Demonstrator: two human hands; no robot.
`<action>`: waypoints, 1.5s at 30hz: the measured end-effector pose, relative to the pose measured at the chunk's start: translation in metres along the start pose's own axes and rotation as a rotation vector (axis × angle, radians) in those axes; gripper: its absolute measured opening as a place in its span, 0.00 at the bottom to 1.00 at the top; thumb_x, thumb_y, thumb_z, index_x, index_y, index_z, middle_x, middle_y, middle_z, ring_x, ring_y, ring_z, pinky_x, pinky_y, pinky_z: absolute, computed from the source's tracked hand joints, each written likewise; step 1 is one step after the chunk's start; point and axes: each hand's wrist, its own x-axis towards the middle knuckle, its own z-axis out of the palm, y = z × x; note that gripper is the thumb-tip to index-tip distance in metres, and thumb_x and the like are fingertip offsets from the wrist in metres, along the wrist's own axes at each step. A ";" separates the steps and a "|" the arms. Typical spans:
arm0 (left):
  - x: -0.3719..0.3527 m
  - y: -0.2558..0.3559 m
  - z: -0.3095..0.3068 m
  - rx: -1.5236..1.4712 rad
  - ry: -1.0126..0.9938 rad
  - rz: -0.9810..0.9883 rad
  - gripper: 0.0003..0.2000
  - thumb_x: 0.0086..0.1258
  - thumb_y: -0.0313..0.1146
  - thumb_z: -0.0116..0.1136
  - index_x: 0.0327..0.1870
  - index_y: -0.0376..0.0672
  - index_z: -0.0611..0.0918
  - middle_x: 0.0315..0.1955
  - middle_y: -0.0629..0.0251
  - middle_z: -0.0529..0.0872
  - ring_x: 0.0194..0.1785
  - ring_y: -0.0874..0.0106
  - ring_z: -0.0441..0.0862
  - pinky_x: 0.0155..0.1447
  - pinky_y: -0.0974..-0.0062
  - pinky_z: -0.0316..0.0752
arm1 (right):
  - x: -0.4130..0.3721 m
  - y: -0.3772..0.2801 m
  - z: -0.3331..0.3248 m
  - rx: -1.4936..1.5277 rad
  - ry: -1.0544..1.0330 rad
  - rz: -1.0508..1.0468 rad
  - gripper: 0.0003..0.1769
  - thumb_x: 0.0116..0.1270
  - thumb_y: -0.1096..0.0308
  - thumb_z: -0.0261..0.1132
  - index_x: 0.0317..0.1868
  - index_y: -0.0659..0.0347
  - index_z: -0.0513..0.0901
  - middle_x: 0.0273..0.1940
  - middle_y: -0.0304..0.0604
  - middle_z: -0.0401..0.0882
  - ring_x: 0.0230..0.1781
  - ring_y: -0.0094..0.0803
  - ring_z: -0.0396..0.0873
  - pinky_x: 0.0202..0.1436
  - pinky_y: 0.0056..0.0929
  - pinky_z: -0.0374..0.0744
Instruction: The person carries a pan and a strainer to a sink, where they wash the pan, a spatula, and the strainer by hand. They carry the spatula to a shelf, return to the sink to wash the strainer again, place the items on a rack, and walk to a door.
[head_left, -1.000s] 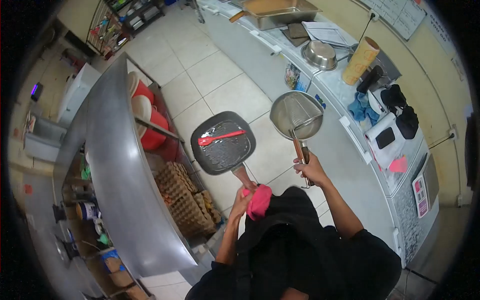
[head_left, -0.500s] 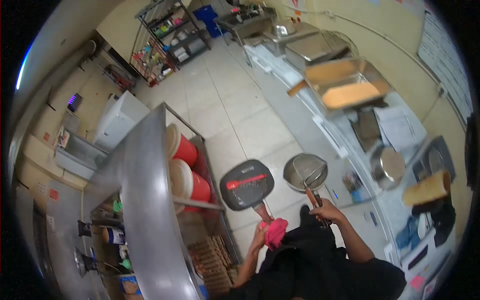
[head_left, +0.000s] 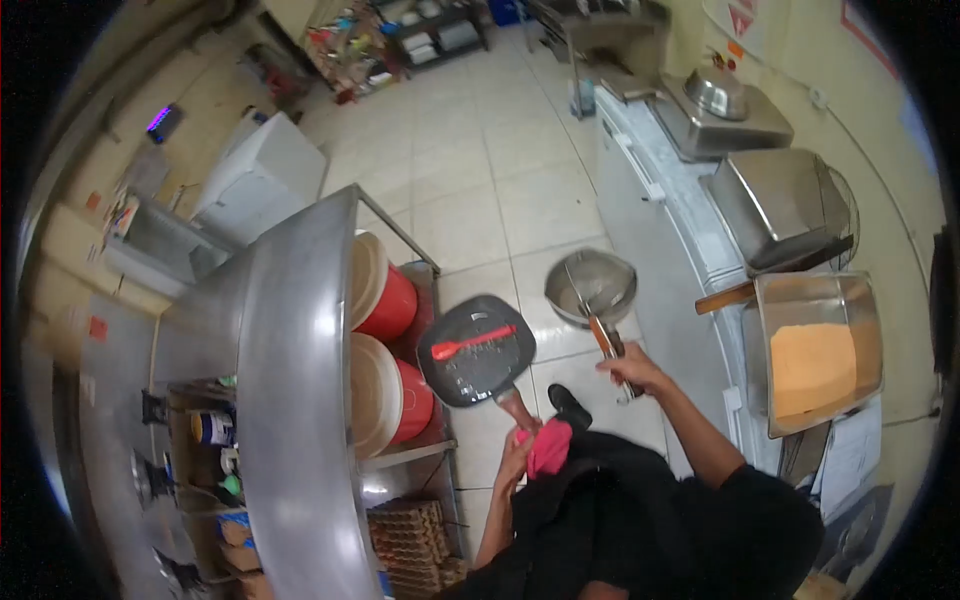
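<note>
My left hand [head_left: 517,456] grips the handle of a dark square grill pan [head_left: 477,350] through a pink cloth [head_left: 549,446]. A red spatula [head_left: 472,342] lies across the pan. My right hand [head_left: 632,370] holds the wooden handle of a round metal mesh strainer [head_left: 590,287], carried just right of the pan. Both are held out in front of me over the tiled floor [head_left: 470,190].
A steel counter [head_left: 295,400] runs along my left, with red lidded buckets [head_left: 385,300] and egg trays [head_left: 410,530] on the shelf under it. On my right a counter holds a steel tray of orange crumb [head_left: 815,365] and other steel containers [head_left: 775,200]. Shelving stands far ahead.
The view has advanced along the aisle: the crumb tray is now beside me on the right, the buckets closer on the left. Both hands still carry the pan and strainer the same way.
</note>
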 end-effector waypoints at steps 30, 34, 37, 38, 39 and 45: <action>0.781 0.368 0.012 -0.120 -0.126 0.039 0.16 0.66 0.37 0.54 0.50 0.37 0.74 0.39 0.66 0.80 0.43 0.74 0.77 0.51 0.77 0.72 | 0.706 -0.421 -0.249 -0.114 0.100 -0.103 0.18 0.50 0.68 0.69 0.36 0.64 0.70 0.20 0.37 0.69 0.17 0.24 0.69 0.20 0.24 0.68; 0.901 0.442 -0.025 -0.082 -0.144 -0.030 0.16 0.67 0.36 0.53 0.51 0.37 0.74 0.39 0.65 0.80 0.42 0.73 0.78 0.50 0.76 0.73 | 0.807 -0.482 -0.252 0.013 0.121 -0.022 0.16 0.50 0.68 0.69 0.35 0.63 0.71 0.20 0.35 0.68 0.16 0.22 0.68 0.19 0.23 0.66; 1.006 0.501 -0.021 -0.063 -0.197 -0.040 0.16 0.67 0.36 0.53 0.51 0.37 0.74 0.39 0.65 0.80 0.42 0.73 0.79 0.50 0.76 0.74 | 0.870 -0.524 -0.278 0.096 0.192 -0.060 0.14 0.50 0.68 0.68 0.33 0.61 0.72 0.20 0.34 0.68 0.17 0.22 0.67 0.19 0.23 0.66; 1.027 0.515 -0.021 -0.053 -0.207 -0.067 0.15 0.67 0.36 0.53 0.51 0.37 0.74 0.39 0.65 0.80 0.42 0.73 0.79 0.49 0.77 0.74 | 0.882 -0.529 -0.283 0.139 0.214 -0.064 0.13 0.51 0.68 0.68 0.32 0.60 0.72 0.20 0.34 0.69 0.17 0.21 0.67 0.19 0.23 0.66; 1.048 0.547 -0.015 -0.010 -0.183 -0.117 0.14 0.67 0.35 0.53 0.49 0.37 0.75 0.37 0.66 0.80 0.40 0.74 0.78 0.48 0.77 0.74 | 0.883 -0.558 -0.289 0.056 0.289 -0.045 0.14 0.51 0.67 0.68 0.33 0.61 0.72 0.20 0.34 0.69 0.17 0.22 0.68 0.19 0.24 0.67; 1.231 0.648 0.003 0.146 -0.434 -0.058 0.13 0.65 0.32 0.54 0.48 0.37 0.74 0.38 0.68 0.79 0.42 0.77 0.76 0.48 0.78 0.73 | 0.988 -0.619 -0.367 0.037 0.436 -0.029 0.21 0.49 0.66 0.69 0.38 0.68 0.70 0.23 0.38 0.70 0.16 0.24 0.68 0.20 0.25 0.67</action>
